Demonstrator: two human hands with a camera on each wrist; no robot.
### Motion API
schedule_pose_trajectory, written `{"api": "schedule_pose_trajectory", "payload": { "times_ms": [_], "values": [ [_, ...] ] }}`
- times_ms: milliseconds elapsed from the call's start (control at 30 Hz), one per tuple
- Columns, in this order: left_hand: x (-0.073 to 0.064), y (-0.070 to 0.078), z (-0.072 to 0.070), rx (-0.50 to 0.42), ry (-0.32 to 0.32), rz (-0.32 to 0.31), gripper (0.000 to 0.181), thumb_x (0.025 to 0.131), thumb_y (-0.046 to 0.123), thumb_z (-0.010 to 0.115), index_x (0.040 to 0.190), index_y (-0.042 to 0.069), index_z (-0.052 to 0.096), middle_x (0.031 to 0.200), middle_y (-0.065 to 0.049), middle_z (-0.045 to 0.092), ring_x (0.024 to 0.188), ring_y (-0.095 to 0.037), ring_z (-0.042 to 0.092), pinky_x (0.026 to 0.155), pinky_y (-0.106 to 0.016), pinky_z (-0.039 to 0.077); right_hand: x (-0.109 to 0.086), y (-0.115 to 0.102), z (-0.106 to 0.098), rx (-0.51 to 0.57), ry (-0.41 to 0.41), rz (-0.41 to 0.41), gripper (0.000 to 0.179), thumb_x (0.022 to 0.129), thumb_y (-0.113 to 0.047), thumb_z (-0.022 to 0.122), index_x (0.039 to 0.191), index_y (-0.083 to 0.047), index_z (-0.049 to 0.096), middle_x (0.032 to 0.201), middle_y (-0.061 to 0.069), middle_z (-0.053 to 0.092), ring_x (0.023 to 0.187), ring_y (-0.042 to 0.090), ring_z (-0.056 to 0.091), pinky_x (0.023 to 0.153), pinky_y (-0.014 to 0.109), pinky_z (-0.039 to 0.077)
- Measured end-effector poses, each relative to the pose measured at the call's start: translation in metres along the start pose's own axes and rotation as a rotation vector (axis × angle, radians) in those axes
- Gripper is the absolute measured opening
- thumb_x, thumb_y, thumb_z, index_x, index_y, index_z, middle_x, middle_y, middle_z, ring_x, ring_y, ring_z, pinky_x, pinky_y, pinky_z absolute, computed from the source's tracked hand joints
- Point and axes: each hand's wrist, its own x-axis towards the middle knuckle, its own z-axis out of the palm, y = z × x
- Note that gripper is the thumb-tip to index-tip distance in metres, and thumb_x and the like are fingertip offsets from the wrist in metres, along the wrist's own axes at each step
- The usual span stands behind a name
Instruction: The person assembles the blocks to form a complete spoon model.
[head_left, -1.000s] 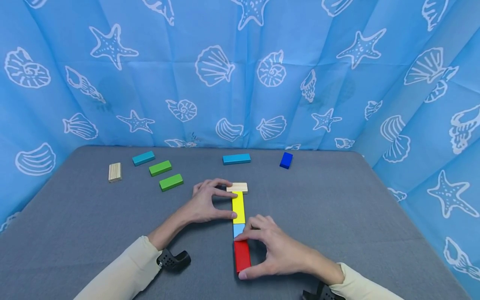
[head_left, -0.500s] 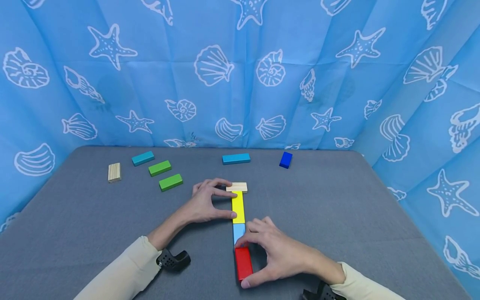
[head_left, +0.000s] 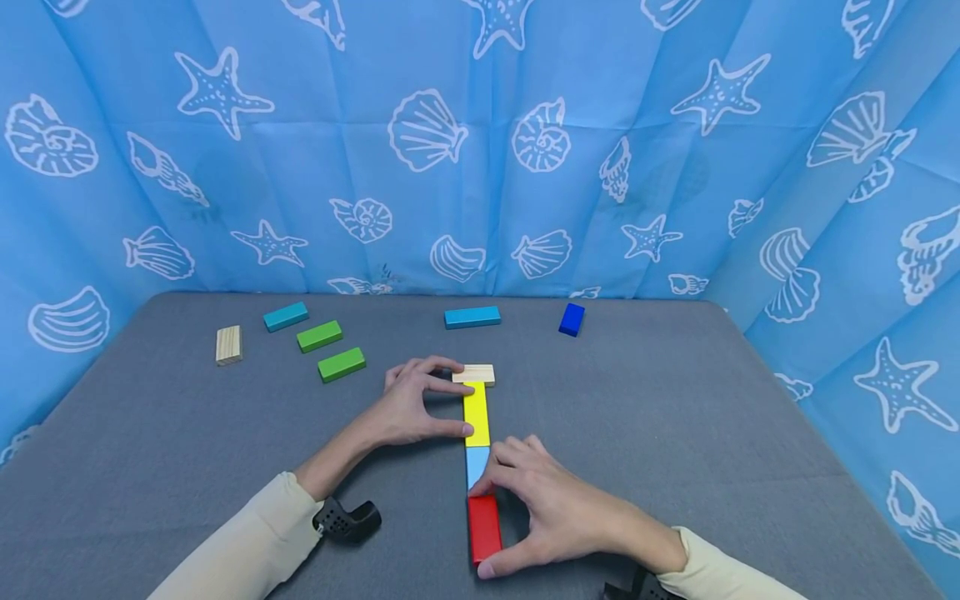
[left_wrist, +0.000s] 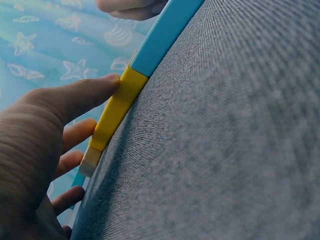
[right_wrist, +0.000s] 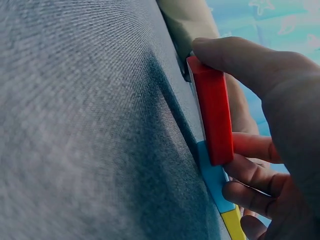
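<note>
A yellow block (head_left: 476,414) lies lengthwise, its far end meeting a plain wooden block (head_left: 477,375) set crosswise. Its near end meets a light blue block (head_left: 477,465). My left hand (head_left: 408,407) rests its thumb and index fingertip on the yellow block's left side, another finger reaching the wooden block. My right hand (head_left: 551,510) pinches a red block (right_wrist: 214,112) by its two ends, between thumb and fingers, in line at the light blue block's near end. In the right wrist view the red block looks slightly raised; I cannot tell whether it touches the light blue block.
Two green blocks (head_left: 342,365), a teal block (head_left: 286,316) and a wooden block (head_left: 228,345) lie at the far left. Another blue block (head_left: 472,317) is at the back middle, and a dark blue one (head_left: 572,319) right of it. A curtain (head_left: 315,150) hangs behind the grey table (head_left: 675,433).
My right hand has brought the red block toward me, uncovering more of the light blue block, then slightly left and straighter. My left hand has stayed in place.
</note>
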Motion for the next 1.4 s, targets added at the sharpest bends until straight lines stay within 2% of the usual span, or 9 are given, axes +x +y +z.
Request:
{"api": "schedule_pose_trajectory", "payload": {
  "times_ms": [467,667,1067,1233,1400],
  "values": [
    [0.000,0.003,-0.001,0.014,0.003,-0.007,0.052,0.077,0.047,0.086,0.123,0.026,0.076,0.143,0.002,0.053,0.138,-0.031,0.035,0.107,-0.062,0.015,0.002,0.001,0.005,-0.061,0.050,-0.076,0.057,0.081,-0.065,0.076,0.124,-0.030,0.063,0.112,-0.018,0.051,0.106,0.003,0.044,0.088,0.034,0.035],
    [0.000,0.002,-0.001,0.005,0.004,-0.008,0.052,0.076,0.048,0.086,0.122,0.027,0.076,0.143,0.004,0.053,0.138,-0.031,0.035,0.108,-0.062,0.014,0.002,0.001,0.006,-0.086,0.069,-0.099,0.064,0.075,-0.066,0.080,0.124,-0.029,0.062,0.110,-0.017,0.049,0.102,0.004,0.044,0.086,0.032,0.034],
    [0.001,0.002,-0.001,0.007,0.005,-0.002,0.052,0.076,0.049,0.086,0.122,0.027,0.076,0.142,0.005,0.053,0.138,-0.030,0.035,0.108,-0.063,0.014,0.001,0.000,0.005,-0.094,0.065,-0.089,0.067,0.071,-0.068,0.081,0.123,-0.030,0.062,0.110,-0.017,0.049,0.102,0.004,0.042,0.087,0.033,0.034],
    [0.001,0.001,-0.001,0.006,0.001,-0.005,0.052,0.077,0.049,0.086,0.123,0.027,0.076,0.143,0.005,0.052,0.138,-0.030,0.035,0.108,-0.063,0.013,0.001,0.001,0.001,-0.035,0.074,-0.062,0.065,0.073,-0.065,0.083,0.125,-0.031,0.062,0.112,-0.017,0.051,0.105,0.006,0.044,0.088,0.035,0.035],
    [0.001,0.001,-0.001,0.009,-0.003,-0.010,0.052,0.077,0.049,0.085,0.123,0.028,0.076,0.143,0.004,0.052,0.138,-0.030,0.034,0.108,-0.064,0.013,0.003,0.003,-0.007,0.003,0.122,-0.040,0.063,0.075,-0.059,0.084,0.126,-0.030,0.062,0.112,-0.016,0.054,0.107,0.006,0.046,0.089,0.039,0.034]
  ]
}}
